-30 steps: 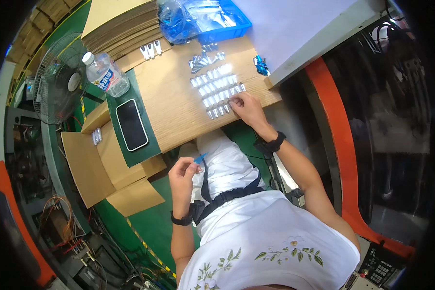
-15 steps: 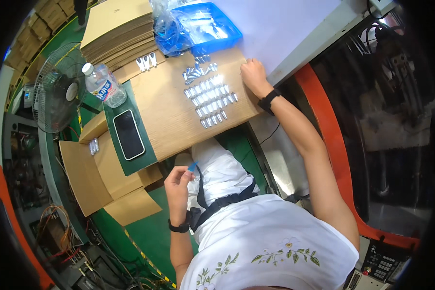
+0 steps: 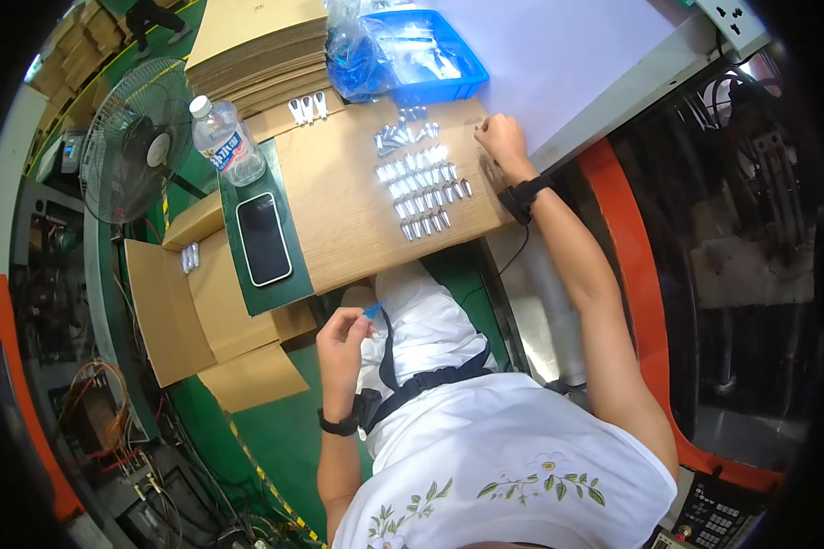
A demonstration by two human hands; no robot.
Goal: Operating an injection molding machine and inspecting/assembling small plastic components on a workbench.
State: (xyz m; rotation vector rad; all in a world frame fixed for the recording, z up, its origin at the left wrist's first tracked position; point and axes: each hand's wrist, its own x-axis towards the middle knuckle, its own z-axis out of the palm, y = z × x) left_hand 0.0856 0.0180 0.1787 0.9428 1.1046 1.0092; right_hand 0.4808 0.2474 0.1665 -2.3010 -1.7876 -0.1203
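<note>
- Head view, right hand (image 3: 502,139): the arm is stretched far out and the hand rests on the far right edge of the cardboard-covered desk (image 3: 339,210). Its grip is curled in with the fingers drawn together; whether it pinches anything between them I cannot tell.
- Left hand (image 3: 341,337): held close to the body below the desk's near edge, with the grip pinching a small blue piece (image 3: 373,311) between thumb and fingertips.
- Against the frame half a second back, the right hand has moved further right and a little away from the rows, having earlier lain at their upper right corner. A second ago it was on the near end of the rows. The left hand has kept its place by the chest.
- The small silver metal parts (image 3: 426,190) lie in neat rows in the middle of the desk, just left of the right hand and apart from it; a loose heap of them sits at the far end of the rows.
- Beyond them stands a blue tray (image 3: 458,78) with a clear plastic bag in it.
- A black phone (image 3: 264,238) lies on a green mat at the left, with a water bottle (image 3: 227,142) just beyond it.
</note>
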